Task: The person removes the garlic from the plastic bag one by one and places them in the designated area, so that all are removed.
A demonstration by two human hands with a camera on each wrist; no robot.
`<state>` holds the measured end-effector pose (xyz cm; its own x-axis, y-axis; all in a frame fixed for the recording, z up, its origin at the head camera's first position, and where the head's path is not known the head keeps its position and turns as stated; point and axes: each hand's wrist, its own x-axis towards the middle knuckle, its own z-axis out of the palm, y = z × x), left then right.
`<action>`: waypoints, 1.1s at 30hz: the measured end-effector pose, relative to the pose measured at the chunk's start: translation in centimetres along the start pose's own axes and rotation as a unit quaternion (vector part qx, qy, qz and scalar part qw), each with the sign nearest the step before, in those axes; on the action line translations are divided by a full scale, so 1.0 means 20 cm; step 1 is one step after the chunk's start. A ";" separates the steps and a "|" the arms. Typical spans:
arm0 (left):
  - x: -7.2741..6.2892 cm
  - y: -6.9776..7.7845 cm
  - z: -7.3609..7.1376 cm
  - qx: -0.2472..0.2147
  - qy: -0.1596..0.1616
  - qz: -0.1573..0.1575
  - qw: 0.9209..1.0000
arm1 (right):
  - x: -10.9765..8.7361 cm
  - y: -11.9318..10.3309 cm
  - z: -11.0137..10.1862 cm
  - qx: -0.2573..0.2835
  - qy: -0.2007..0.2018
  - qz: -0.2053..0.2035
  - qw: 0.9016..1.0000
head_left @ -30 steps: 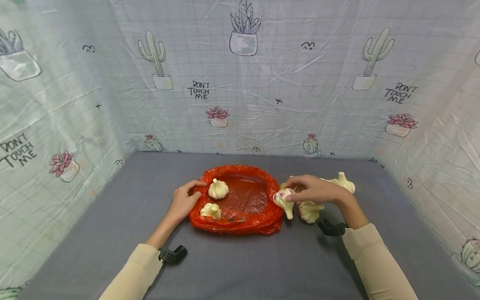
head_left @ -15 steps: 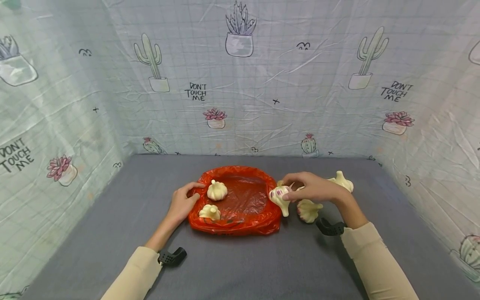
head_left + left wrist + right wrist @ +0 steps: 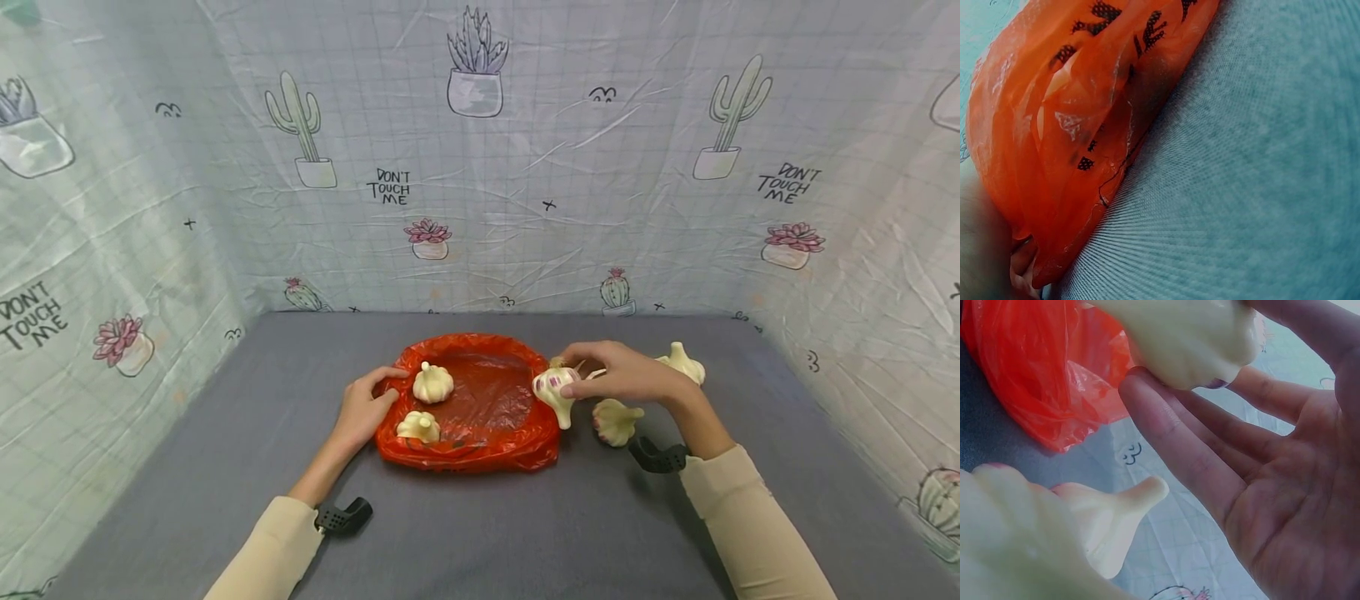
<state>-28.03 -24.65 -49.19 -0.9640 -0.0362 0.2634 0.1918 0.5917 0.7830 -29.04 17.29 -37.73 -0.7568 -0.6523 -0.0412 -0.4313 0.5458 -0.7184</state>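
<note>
A red plastic bag (image 3: 487,450) lies with its mouth spread wide on the table, printed in black on its side. Two garlic bulbs sit inside at the left: one (image 3: 432,383) toward the back, another (image 3: 418,427) at the front. My left hand (image 3: 363,406) pinches the bag's left rim between thumb and fingers. In my right hand (image 3: 618,371) a purple-streaked garlic bulb (image 3: 553,387) is held by thumb and fingertips, right at the bag's right rim. In the right wrist view, this held bulb (image 3: 1185,337) hangs over the spread fingers.
To the right of the bag, a garlic bulb (image 3: 617,422) lies on the grey table (image 3: 465,533). Behind my right wrist another bulb (image 3: 684,364) shows partly. A printed cloth (image 3: 480,208) closes off the back and sides.
My right hand has carried its garlic bulb a little leftward, to the bag's right rim. The left hand keeps its hold on the bag. The head view has shifted slightly.
</note>
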 end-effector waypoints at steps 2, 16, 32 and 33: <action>0.00 0.00 0.00 0.001 -0.002 0.000 1.000 | 0.00 0.00 0.01 0.005 0.004 -0.001 1.000; -0.01 -0.01 0.00 0.004 -0.011 0.004 1.000 | -0.02 -0.01 0.05 0.039 0.018 -0.020 0.999; -0.01 0.01 0.01 0.005 0.001 -0.017 1.000 | 0.07 0.10 0.04 -0.016 -0.051 -0.029 0.998; -0.01 0.01 0.01 0.004 0.002 -0.015 1.000 | 0.07 0.10 0.04 -0.013 -0.052 -0.027 0.998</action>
<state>-27.84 -24.34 -49.12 -0.9689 -0.0572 0.2409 0.1604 0.5960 0.7868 -30.51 17.10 -39.79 -0.6778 -0.7315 -0.0744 -0.4843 0.5204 -0.7033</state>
